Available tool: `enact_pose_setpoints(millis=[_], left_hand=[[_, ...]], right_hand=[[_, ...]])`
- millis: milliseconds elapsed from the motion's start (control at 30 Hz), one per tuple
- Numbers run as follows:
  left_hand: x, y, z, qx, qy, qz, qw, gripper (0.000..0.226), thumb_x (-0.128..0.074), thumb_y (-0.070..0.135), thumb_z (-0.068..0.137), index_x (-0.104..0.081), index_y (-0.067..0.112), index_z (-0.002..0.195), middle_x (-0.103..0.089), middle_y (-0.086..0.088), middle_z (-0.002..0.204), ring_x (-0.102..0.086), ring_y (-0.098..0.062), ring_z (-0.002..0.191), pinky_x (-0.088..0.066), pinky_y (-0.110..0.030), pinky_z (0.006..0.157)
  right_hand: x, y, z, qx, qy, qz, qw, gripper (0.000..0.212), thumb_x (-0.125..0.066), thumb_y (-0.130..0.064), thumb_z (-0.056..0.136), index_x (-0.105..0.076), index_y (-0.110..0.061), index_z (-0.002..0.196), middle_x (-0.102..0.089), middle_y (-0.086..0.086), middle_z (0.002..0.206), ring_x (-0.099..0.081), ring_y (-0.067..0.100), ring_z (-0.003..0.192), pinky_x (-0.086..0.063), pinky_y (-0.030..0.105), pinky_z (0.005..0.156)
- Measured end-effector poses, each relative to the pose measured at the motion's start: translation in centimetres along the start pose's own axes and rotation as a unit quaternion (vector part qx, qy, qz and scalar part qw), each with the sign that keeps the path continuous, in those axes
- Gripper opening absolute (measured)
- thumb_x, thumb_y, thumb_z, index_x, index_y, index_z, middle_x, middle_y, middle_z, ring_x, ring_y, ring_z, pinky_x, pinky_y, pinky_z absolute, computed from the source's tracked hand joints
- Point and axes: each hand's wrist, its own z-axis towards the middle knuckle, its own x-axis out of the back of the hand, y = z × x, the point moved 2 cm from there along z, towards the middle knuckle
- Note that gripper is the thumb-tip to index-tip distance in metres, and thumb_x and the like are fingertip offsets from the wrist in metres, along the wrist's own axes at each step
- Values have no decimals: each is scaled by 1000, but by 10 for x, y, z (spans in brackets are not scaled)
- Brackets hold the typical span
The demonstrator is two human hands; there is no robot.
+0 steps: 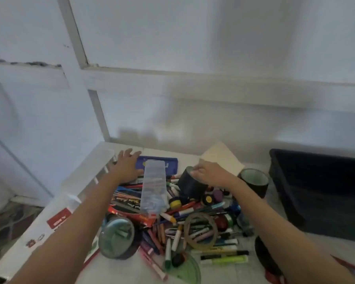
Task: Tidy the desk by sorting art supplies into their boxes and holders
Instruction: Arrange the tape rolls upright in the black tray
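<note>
Art supplies (184,214) are heaped mid-counter (121,270), with markers and crayons tangled together. At the pile's far edge a black tape roll (190,186) is clasped at its top rim by the right grip (205,173). The left grip (129,165) is spread wide, laid flat against a blue box (169,163). A clear case (154,187) is seen lying across the heap.

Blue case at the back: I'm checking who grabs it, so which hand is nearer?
Left. The left hand touches the left end of the blue case; the right hand is off to its right, holding a black tape roll.
</note>
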Motion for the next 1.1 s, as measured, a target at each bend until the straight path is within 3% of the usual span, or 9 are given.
enact_pose_setpoints(millis=[100, 167, 300, 433, 567, 800, 833, 967, 1100], left_hand=[[-21, -28, -2, 42, -11, 38, 998, 79, -55, 27, 90, -2, 43, 147, 7, -12, 158, 9, -38, 143, -12, -58, 113], [-31, -38, -4, 32, -44, 54, 997, 75, -58, 29, 90, -10, 48, 145, 9, -11, 158, 9, -41, 143, -15, -61, 112], [-32, -34, -7, 34, 32, 74, 996, 41, -59, 10, 88, -50, 21, 126, -3, -14, 157, -6, -45, 140, -32, -58, 106], [-30, -30, -12, 58, 110, -11, 992, 31, -54, -8, 84, -52, 4, 113, -15, -21, 151, -22, -44, 133, -40, -51, 99], [-13, -13, -19, 64, 213, -152, 963, 36, -46, -20, 79, -49, -2, 110, -19, -19, 150, -33, -39, 123, -42, -42, 99], [21, 65, -11, -86, 269, -294, 913, 33, -61, -6, 83, -57, -2, 115, -43, -18, 133, -47, -29, 116, -29, -12, 93], [22, 84, -10, -119, 254, -310, 908, 31, -64, -6, 81, -59, 0, 111, -47, -16, 128, -49, -27, 113, -31, -12, 93], [7, 160, -8, -228, 171, -394, 874, 28, -66, -6, 80, -55, 15, 97, -50, -4, 114, -53, -23, 105, -44, -34, 98], [-18, 250, -1, -265, 147, -415, 858, 27, -67, -3, 80, -54, 17, 93, -49, -2, 109, -53, -20, 102, -45, -33, 96]], right_hand=[[-27, -4, -2, -33, -12, 35, 999, 53, -48, -42, 95, -41, -13, 139, -45, 5, 141, -44, 23, 127, -36, 29, 98], [-41, -5, -2, -44, 4, 48, 998, 55, -54, -37, 93, -38, -12, 140, -45, 7, 141, -45, 23, 126, -39, 32, 99], [-49, -3, -1, -58, 61, 38, 996, 53, -61, -25, 90, -42, -10, 137, -51, 9, 136, -49, 23, 122, -41, 31, 96], [-42, -7, -6, -56, 82, 60, 993, 46, -63, -20, 89, -49, -10, 131, -56, 7, 130, -51, 21, 119, -41, 30, 94], [-18, -13, -16, -24, 124, 103, 987, 40, -64, -17, 87, -55, -12, 126, -61, 4, 121, -53, 18, 115, -39, 21, 87], [34, 5, -54, -32, 205, 138, 968, 45, -66, -12, 85, -52, -8, 128, -58, 7, 126, -52, 16, 117, -38, 19, 89], [44, 14, -63, -42, 216, 141, 965, 47, -66, -11, 86, -51, -7, 130, -57, 7, 127, -50, 17, 120, -36, 18, 89], [81, 54, -98, -76, 263, 142, 951, 45, -67, -8, 84, -54, -3, 127, -60, 5, 119, -54, 16, 115, -40, 20, 90], [117, 117, -134, -138, 285, 103, 943, 51, -69, -10, 83, -52, -3, 130, -59, 10, 126, -52, 21, 121, -37, 22, 94]])
